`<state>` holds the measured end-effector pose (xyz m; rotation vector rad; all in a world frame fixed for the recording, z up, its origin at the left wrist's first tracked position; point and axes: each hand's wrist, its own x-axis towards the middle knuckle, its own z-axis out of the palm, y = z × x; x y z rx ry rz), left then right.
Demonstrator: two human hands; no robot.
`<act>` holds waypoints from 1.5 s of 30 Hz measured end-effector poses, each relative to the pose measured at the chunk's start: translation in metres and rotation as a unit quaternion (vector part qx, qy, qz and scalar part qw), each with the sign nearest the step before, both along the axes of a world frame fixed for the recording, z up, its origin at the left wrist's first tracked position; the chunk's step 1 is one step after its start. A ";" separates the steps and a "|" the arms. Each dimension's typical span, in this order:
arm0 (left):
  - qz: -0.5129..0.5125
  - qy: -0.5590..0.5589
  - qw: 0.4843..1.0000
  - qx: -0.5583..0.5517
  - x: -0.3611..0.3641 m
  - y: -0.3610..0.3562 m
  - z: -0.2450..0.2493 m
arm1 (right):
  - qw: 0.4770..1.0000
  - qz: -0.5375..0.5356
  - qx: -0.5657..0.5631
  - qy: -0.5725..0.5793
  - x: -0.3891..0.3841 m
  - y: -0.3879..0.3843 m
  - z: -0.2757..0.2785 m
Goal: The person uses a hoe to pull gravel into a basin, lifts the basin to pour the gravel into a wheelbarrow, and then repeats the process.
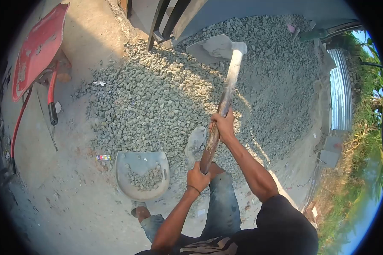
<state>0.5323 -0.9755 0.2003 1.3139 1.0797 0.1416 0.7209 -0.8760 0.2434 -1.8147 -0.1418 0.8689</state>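
With both hands I grip the long wooden handle of a hoe (228, 87). My left hand (198, 177) is wrapped round the lower end of the handle, near my body. Further up, my right hand (223, 125) closes round it at about the middle. The hoe's broad metal blade (210, 48) is at the far end, over the back of a pile of grey gravel (144, 106). A shallow scoop-shaped pan (142, 195) with a slot in its rim sits on the ground by my feet, with some gravel in it.
A red wheelbarrow (38, 46) stands tipped at the far left. Dark posts (159, 25) rise behind the pile. Corrugated metal sheeting (340, 89) and plants (366, 127) border the right side. A small colourful wrapper (103, 157) lies beside the pan.
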 end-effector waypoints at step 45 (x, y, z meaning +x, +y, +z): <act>0.047 0.133 0.981 -0.136 -0.048 -0.071 -0.122 | 0.962 0.085 -0.240 0.097 -0.069 -0.034 -0.214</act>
